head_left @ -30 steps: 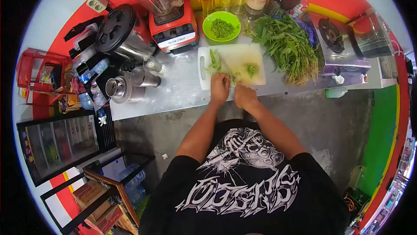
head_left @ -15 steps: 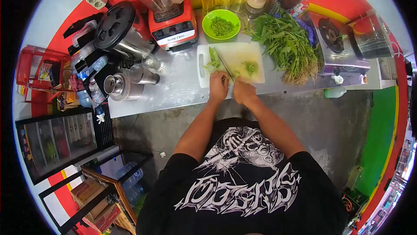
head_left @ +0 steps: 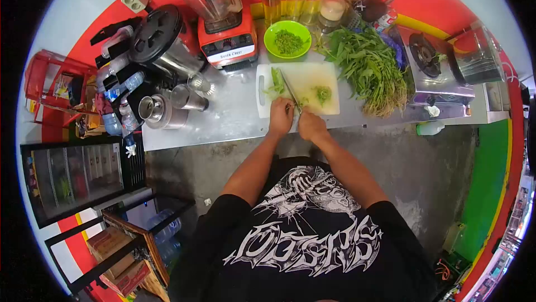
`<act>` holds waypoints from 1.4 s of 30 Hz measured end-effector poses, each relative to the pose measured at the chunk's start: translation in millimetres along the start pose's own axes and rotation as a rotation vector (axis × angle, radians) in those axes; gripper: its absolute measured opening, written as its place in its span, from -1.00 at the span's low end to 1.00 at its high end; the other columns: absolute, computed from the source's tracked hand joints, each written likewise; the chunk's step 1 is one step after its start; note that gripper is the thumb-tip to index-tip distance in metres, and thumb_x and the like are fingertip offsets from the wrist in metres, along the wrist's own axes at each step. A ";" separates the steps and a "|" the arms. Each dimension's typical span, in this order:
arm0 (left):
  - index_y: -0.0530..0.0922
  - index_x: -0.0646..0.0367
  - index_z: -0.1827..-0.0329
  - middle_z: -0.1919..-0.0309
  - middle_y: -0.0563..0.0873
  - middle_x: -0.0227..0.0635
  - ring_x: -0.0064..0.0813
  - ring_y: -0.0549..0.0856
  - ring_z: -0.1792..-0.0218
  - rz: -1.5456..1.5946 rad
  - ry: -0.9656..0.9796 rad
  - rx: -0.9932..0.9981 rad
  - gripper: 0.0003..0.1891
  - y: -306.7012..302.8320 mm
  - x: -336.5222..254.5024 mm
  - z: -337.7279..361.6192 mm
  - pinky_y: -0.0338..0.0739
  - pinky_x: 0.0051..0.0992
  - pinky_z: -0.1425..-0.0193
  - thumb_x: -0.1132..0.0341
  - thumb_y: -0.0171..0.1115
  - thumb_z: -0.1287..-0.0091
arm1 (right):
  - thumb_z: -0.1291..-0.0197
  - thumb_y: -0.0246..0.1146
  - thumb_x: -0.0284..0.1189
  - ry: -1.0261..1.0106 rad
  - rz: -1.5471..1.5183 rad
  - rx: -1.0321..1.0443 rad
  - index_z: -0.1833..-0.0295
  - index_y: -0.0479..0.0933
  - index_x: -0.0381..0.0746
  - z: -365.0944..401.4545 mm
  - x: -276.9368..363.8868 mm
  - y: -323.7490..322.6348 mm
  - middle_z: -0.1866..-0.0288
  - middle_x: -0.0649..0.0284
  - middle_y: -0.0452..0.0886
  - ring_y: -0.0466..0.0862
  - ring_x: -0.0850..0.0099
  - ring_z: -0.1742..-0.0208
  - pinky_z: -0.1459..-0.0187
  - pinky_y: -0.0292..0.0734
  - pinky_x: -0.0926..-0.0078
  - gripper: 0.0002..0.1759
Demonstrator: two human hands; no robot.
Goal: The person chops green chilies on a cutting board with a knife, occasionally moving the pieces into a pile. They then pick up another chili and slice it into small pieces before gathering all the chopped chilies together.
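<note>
A white cutting board (head_left: 329, 73) lies at the counter's front edge. My right hand (head_left: 312, 125) is closed round the handle of a knife (head_left: 289, 85), whose blade points up and left across the board. Beside it, my left hand (head_left: 282, 116) has its fingers curled at the board's lower edge; what they hold, if anything, is too small to name. Green pieces (head_left: 274, 81) lie left of the blade, and a small chopped green heap (head_left: 322, 95) is to its right. Behind the board, a bright green bowl (head_left: 269, 37) holds chopped greens.
A pile of leafy greens with roots (head_left: 368, 65) lies right of the board, beside a gas stove (head_left: 430, 87). A red blender (head_left: 226, 39), metal cups (head_left: 187, 98) and a large steel container (head_left: 181, 48) stand left. Bottles (head_left: 271, 3) stand at the back.
The view has shifted slightly, so the counter items appear a little lower. Both hands remain at the board's lower edge, and the knife stays in my right hand.
</note>
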State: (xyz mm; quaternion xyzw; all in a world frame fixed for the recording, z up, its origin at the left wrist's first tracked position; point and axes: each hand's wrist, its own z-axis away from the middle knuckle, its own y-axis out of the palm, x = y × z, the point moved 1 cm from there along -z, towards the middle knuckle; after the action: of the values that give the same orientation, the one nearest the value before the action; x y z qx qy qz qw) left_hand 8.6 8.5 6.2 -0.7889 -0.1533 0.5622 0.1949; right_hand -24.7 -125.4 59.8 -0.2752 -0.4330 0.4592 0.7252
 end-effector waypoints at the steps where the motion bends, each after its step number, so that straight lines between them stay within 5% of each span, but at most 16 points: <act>1: 0.61 0.28 0.24 0.24 0.65 -0.07 0.03 0.60 0.15 0.013 0.019 -0.009 -0.93 -1.0 -1.5 0.0 0.48 -0.12 -0.01 0.57 0.29 -0.25 | -0.25 0.15 -0.47 0.019 0.025 0.016 -0.14 0.43 -0.45 0.5 0.5 -3.6 -0.02 -0.28 0.70 0.72 -0.17 -0.11 -0.15 0.60 -0.02 -0.61; 11: 0.72 0.26 0.16 0.22 0.71 -0.09 -0.03 0.67 0.10 -0.026 -0.033 0.068 -0.88 1.1 5.8 -5.5 0.54 -0.20 -0.07 0.50 0.28 -0.29 | -0.30 0.06 -0.39 0.225 -0.105 0.003 -0.33 0.37 -0.41 4.3 -45.5 -27.8 -0.14 -0.29 0.66 0.68 -0.16 -0.19 -0.23 0.55 -0.06 -0.48; 14: 0.72 0.12 0.16 0.20 0.75 -0.21 -0.09 0.67 0.07 -0.083 -0.030 0.139 -0.89 8.8 -4.2 -21.4 0.49 -0.14 -0.08 0.41 0.34 -0.28 | -0.34 0.05 -0.35 0.240 -0.102 -0.050 -0.35 0.34 -0.40 -4.9 -63.0 -14.8 -0.13 -0.28 0.67 0.69 -0.17 -0.16 -0.23 0.54 -0.09 -0.47; 19: 0.74 0.00 0.22 0.20 0.79 -0.37 -0.22 0.68 0.04 -0.077 -0.245 0.233 -0.89 40.5 7.9 -29.4 0.43 -0.17 -0.05 0.30 0.44 -0.22 | -0.37 0.16 -0.27 0.016 -0.160 -0.168 -0.16 0.48 -0.43 -1.8 -61.0 -16.8 0.00 -0.33 0.68 0.69 -0.24 -0.05 -0.16 0.57 -0.11 -0.55; 25: 0.73 0.12 0.18 0.24 0.76 -0.24 -0.26 0.72 0.19 0.155 -0.192 0.123 -0.81 26.7 3.2 -28.3 0.55 -0.28 0.02 0.31 0.52 -0.18 | -0.33 0.24 -0.26 -0.087 -0.190 -0.258 0.01 0.60 -0.40 -4.4 -50.4 -18.6 0.16 -0.29 0.71 0.71 -0.25 0.07 -0.04 0.59 -0.13 -0.62; 42: 0.70 0.00 0.30 0.22 0.66 -0.35 -0.26 0.68 0.09 -0.046 -0.224 0.171 -0.86 22.2 1.7 -22.3 0.37 -0.20 -0.05 0.32 0.52 -0.13 | -0.39 0.12 -0.31 0.009 0.082 -0.197 -0.05 0.57 -0.34 1.6 -47.2 -15.3 0.16 -0.16 0.76 0.77 -0.13 0.10 0.02 0.66 -0.05 -0.67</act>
State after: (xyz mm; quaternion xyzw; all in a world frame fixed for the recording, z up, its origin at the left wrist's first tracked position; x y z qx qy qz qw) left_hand 30.7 -13.2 0.6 -0.6980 -0.1436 0.6531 0.2560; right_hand -29.1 -174.5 55.0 -0.3647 -0.4612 0.4426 0.6771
